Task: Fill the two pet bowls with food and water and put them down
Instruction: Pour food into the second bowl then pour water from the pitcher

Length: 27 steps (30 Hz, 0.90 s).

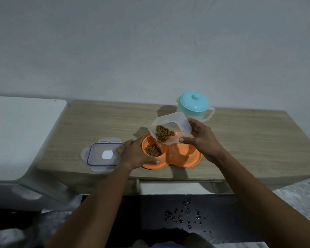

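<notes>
An orange double pet bowl sits near the front edge of the wooden table. Its left well holds a small heap of brown kibble; its right well looks bare. My right hand grips a clear plastic food container, tilted mouth-down to the left above the bowl, with kibble piled at its lower lip. My left hand holds the bowl's left rim, thumb on the front edge. A clear water jug with a teal lid stands behind the bowl.
The container's clear lid with blue seal lies flat on the table left of the bowl. A white appliance top adjoins the table on the left. Dark specks dot the black mat on the floor below.
</notes>
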### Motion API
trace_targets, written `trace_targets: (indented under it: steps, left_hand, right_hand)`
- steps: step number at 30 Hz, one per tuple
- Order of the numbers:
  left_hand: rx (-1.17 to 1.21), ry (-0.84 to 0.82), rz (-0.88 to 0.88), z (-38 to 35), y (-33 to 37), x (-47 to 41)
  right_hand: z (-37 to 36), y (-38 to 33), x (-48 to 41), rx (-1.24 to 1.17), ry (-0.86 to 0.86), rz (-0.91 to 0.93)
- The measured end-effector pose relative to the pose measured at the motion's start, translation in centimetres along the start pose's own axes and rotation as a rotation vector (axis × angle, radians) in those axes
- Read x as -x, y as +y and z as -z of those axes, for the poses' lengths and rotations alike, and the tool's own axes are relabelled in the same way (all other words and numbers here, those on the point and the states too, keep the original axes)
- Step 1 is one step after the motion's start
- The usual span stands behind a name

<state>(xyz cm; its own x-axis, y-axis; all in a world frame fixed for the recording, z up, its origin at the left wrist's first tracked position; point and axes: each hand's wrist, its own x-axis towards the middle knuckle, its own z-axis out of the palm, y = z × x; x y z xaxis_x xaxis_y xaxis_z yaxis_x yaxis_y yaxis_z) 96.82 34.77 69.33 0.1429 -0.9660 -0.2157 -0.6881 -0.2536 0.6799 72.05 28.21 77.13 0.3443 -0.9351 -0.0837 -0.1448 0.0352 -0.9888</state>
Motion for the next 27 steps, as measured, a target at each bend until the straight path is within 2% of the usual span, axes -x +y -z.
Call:
trace_targets:
  steps: [5,10,14,19,27]
  left_hand:
    - [0.02,-0.007,0.004,0.0,0.1,0.1]
    - [0.022,0.004,0.015,0.1,0.3,0.4]
    - [0.0,0.01,0.037,0.0,0.2,0.1]
    - [-0.11,0.041,0.006,0.4,0.7,0.3]
    - [-0.178,0.026,0.037,0.9,1.3,0.1]
  right_hand:
    - [-0.2,0.1,0.0,-0.102,0.026,-0.061]
    - [-0.9,0.2,-0.9,-0.347,0.159,-0.182]
    - [-2.4,0.1,-2.9,-0.505,0.166,-0.26]
    - [-6.1,0.6,-6.6,-0.478,0.182,-0.443]
    - [-8.7,1.1,-12.0,-0.438,0.162,-0.626]
